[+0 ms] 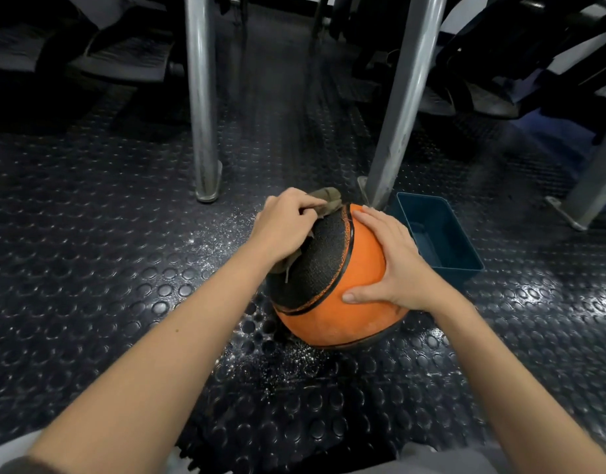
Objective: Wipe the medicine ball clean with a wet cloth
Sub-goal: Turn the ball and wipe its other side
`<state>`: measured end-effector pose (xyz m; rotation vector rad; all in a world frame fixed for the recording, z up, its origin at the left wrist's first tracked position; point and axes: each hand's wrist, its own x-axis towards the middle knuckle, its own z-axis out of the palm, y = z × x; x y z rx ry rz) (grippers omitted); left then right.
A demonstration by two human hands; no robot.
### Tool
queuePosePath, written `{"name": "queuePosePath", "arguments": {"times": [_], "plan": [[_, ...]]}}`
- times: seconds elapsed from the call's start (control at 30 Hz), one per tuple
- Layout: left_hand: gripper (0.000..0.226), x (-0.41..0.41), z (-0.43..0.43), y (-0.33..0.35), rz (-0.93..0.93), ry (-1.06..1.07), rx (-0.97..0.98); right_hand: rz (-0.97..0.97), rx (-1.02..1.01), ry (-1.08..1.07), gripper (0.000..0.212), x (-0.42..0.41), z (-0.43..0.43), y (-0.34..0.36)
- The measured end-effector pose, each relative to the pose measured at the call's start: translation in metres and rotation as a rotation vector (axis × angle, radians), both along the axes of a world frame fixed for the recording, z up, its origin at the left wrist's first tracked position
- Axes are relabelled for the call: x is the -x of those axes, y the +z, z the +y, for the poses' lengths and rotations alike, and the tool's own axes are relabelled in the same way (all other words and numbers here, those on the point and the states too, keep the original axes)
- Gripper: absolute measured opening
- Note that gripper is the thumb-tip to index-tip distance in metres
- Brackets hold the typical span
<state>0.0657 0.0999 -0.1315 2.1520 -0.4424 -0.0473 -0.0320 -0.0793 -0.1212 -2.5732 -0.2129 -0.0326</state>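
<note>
Looking down from the head view, we find the medicine ball (356, 268) sitting on the dark studded floor (89, 234), near the middle of the scene. It is orange with a black textured panel. Our left hand (284, 227) lies on the ball's upper left side, its fingers curled round a brownish cloth (325, 196) and pressing it to the black panel. Most of the cloth is hidden under that hand; only a bunched end at the far side and a frayed edge by the wrist show. Our right hand (394, 265) rests flat on the orange panel with fingers straight and spread, holding nothing. The ball's far side and underside are out of sight.

A blue tub (442, 234) stands just right of the ball, its near left corner covered by the right hand; we cannot tell what it contains. White specks (223, 220) dot the floor around the ball. Two metal posts (200, 97) rise beyond it, cut off at the top edge, and the dark equipment behind them is hard to make out.
</note>
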Motion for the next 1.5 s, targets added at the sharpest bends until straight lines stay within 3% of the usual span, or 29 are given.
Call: {"name": "queuePosePath", "arguments": {"times": [0.13,0.27,0.5,0.63,0.87,1.07,1.13,1.27,1.37,1.5], "plan": [[0.038,0.035,0.014,0.003,-0.113,-0.098,0.043,-0.007,-0.026,0.022,0.112,0.0,-0.005,0.0],[0.038,0.058,0.023,0.002,-0.182,-0.202,-0.064,-0.001,-0.035,0.001,0.112,-0.002,-0.004,0.0],[0.036,0.007,-0.005,0.009,0.05,0.022,0.014,-0.012,-0.023,0.021,0.113,0.001,0.001,0.0],[0.036,0.022,-0.005,0.012,-0.087,-0.071,-0.071,0.002,-0.068,-0.004,0.109,-0.001,-0.006,-0.001],[0.043,0.071,0.019,-0.003,-0.214,-0.232,-0.017,0.04,-0.113,-0.041,0.117,-0.004,-0.016,0.0],[0.037,0.02,-0.01,0.013,-0.049,-0.016,-0.067,-0.011,-0.083,-0.013,0.111,-0.003,-0.009,-0.004],[0.035,0.022,-0.013,0.011,-0.163,-0.062,-0.119,-0.015,-0.092,-0.027,0.113,-0.004,-0.01,-0.004],[0.035,0.061,0.002,-0.019,-0.534,-0.158,-0.007,0.045,-0.15,-0.073,0.115,-0.006,-0.019,-0.002],[0.033,0.069,0.016,-0.037,-0.577,-0.232,-0.015,0.098,-0.18,-0.097,0.109,-0.005,-0.024,0.0],[0.031,0.067,0.042,-0.054,-0.48,-0.305,0.02,0.132,-0.198,-0.104,0.107,-0.007,-0.026,0.003]]}}
